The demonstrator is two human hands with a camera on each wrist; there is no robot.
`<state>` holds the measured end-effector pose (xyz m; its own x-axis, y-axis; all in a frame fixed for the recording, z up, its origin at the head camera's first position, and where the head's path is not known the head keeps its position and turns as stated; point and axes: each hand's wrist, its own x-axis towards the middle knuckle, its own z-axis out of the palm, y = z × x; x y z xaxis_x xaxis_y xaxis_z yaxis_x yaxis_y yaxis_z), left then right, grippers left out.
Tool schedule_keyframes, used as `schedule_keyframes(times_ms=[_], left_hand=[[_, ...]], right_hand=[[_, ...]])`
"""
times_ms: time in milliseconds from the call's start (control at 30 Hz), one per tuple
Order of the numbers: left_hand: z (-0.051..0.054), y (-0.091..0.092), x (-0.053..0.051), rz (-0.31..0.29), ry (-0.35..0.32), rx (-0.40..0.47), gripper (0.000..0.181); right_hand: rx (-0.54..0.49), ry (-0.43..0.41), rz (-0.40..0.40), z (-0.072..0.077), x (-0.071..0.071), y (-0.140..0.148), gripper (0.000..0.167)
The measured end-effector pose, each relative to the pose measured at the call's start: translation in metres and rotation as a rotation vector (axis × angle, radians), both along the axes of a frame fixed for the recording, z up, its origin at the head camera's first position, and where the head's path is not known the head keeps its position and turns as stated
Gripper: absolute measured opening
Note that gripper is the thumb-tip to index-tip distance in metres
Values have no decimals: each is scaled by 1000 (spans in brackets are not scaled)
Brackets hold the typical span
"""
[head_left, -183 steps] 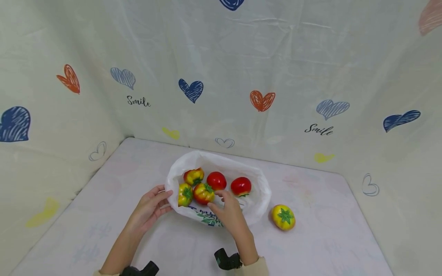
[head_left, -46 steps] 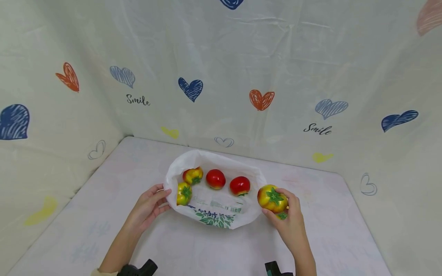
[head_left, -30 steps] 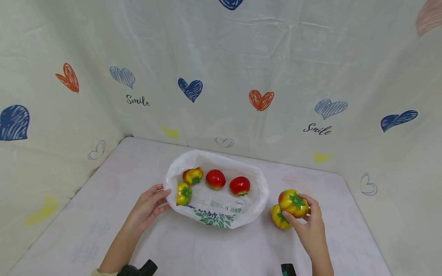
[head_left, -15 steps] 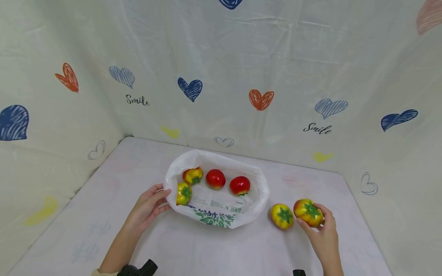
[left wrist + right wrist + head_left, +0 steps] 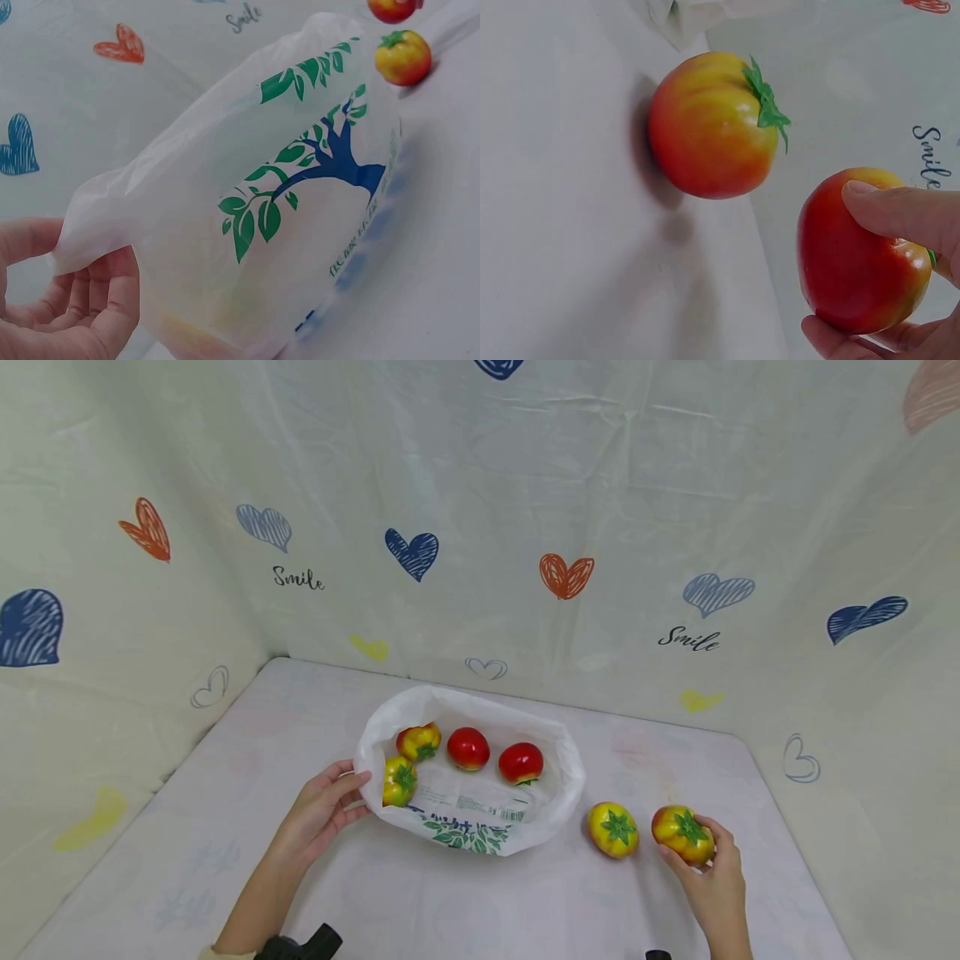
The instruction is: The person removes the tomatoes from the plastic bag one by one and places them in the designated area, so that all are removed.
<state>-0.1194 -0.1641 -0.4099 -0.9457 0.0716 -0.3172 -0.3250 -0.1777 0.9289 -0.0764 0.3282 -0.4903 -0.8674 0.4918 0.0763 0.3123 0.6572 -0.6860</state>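
Observation:
A white plastic bag [image 5: 465,797] with a printed tree lies with its mouth spread wide on the table. Its left rim is pinched between the thumb and fingers of my left hand [image 5: 326,810]. Inside sit two red tomatoes [image 5: 468,749] and two yellow-red tomatoes [image 5: 419,742]. To the right of the bag, my right hand [image 5: 712,877] grips a yellow-red tomato [image 5: 859,259] with a green calyx, thumb on one side and fingers on the other. Another yellow-red tomato [image 5: 613,830] rests on the table between the bag and that hand.
The pale table [image 5: 450,910] ends at a white curtain [image 5: 480,485] printed with hearts, which rises behind and at the sides. A dark wrist mount [image 5: 303,943] sits on the left forearm.
My right hand has taken a yellow-red tomato out of the bag and carried it right, past the one on the table, then lower. My left hand keeps its hold on the rim.

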Motion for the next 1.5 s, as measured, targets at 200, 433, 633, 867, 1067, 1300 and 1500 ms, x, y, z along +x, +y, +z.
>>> schedule_keyframes(times_ms=[200,433,633,867,1067,1300,1500], left_hand=[[-1,0,0,-1,-1,3,39],[-1,0,0,-1,1,2,40],[0,0,0,-5,5,-3,44],[0,0,0,-12,10,15,38],[0,1,0,-7,0,3,41],[0,1,0,-9,-6,7,43],[-1,1,1,-6,-5,13,42]], right_hand=[[-59,-40,-13,5,1,-6,78],[-120,-53,17,23,8,-21,67],[-139,-104,0,14,4,-17,70],[-140,-114,-20,10,-1,-17,71],[-133,-110,-20,10,-1,-18,71],[-123,-107,-25,7,0,-17,80],[-130,-113,-39,6,1,-18,91]])
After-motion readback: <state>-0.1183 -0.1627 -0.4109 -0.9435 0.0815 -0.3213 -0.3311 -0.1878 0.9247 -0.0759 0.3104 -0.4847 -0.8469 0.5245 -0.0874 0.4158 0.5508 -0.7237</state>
